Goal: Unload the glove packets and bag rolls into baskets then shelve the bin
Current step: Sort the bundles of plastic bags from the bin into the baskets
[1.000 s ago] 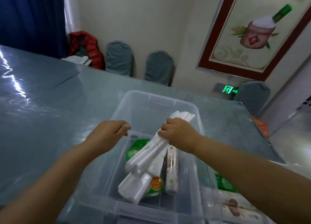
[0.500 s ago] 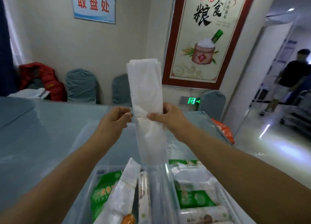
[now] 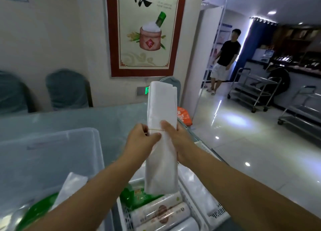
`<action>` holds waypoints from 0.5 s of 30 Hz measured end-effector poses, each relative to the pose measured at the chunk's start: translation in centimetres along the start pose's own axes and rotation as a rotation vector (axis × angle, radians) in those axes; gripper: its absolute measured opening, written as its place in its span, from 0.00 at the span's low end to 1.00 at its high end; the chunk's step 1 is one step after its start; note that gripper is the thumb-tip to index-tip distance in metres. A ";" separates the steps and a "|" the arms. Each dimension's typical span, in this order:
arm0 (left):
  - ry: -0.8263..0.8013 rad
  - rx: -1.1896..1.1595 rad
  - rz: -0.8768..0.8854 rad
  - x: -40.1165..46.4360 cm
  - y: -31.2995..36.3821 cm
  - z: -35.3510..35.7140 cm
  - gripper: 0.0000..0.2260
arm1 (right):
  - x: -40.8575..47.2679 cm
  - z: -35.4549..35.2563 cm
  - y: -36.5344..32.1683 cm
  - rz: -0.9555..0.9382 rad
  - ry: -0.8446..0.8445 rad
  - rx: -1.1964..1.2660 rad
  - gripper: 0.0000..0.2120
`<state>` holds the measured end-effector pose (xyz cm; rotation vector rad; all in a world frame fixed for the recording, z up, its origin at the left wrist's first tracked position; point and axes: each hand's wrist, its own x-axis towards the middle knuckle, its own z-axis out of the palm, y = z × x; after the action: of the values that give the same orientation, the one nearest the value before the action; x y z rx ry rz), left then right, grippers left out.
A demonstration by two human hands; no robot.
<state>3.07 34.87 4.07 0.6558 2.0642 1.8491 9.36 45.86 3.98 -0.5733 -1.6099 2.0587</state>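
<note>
from the head view, the person holds one flat white bundle of bags [image 3: 162, 140] upright in the air, over the white basket [image 3: 218, 213] and just beside the clear bin [image 3: 52, 144]. a thin rubber band [image 3: 155, 129] goes around the middle of the bundle. the left hand [image 3: 140, 142] pinches the bundle at the band, and the right hand [image 3: 177, 140] grips it from the other side, so both grips are closed on this same bundle.

i judge the task is somewhere in the middle. the basket already carries things: i count three printed rolls [image 3: 159, 211] at the near end, one green packet [image 3: 132, 196] behind them, and some pale bags on the right side, whose number i cannot tell. the bin is not finished: one white bundle [image 3: 69, 189] and something green [image 3: 36, 213] are in it, but this part is blurred. only one basket is visible. the bin stands on the grey surface [image 3: 112, 116], so shelving it is not yet done.
</note>
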 end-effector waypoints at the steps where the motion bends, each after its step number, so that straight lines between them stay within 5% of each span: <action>1: -0.009 0.030 0.003 0.2 -0.3 1.6 0.08 | 0.3 -1.7 0.3 0.005 0.011 0.003 0.17; 15: -0.013 -0.100 -0.257 7.3 -5.6 29.3 0.10 | 9.9 -28.2 1.8 0.141 -0.047 -0.096 0.12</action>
<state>10.76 63.24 -4.68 0.3569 1.9301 1.7801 17.62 73.29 -4.57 -0.6951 -1.7485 2.1181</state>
